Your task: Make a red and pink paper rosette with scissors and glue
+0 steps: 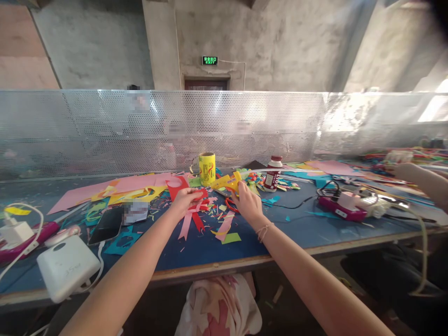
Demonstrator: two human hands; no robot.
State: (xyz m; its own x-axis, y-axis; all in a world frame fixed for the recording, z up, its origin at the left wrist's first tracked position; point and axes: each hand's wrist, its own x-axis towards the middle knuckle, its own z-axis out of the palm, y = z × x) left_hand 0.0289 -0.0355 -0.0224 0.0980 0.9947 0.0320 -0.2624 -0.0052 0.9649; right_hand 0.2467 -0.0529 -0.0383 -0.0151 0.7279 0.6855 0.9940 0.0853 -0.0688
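Observation:
My right hand point(248, 201) is closed around a yellow hot glue gun point(226, 181), whose nozzle points left toward my other hand. Between the fingertips of my left hand point(187, 199) is a piece of red paper point(200, 194), pinched over the table. Pink paper strips point(186, 225) and a red strip point(198, 222) hang or lie just below it; whether they are joined to it I cannot tell. Scissors with red handles point(231, 205) lie partly hidden beside my right hand. A green paper piece point(231, 238) rests near the table's front edge.
Paper scraps cover the blue table point(294, 235). Behind stand a yellow cylindrical container point(207, 169) and a maroon-and-white bottle point(273, 174). At left are a phone point(106, 225) and white power bank point(68, 267); at right, a purple power strip point(341, 210) and another person's arm point(418, 179).

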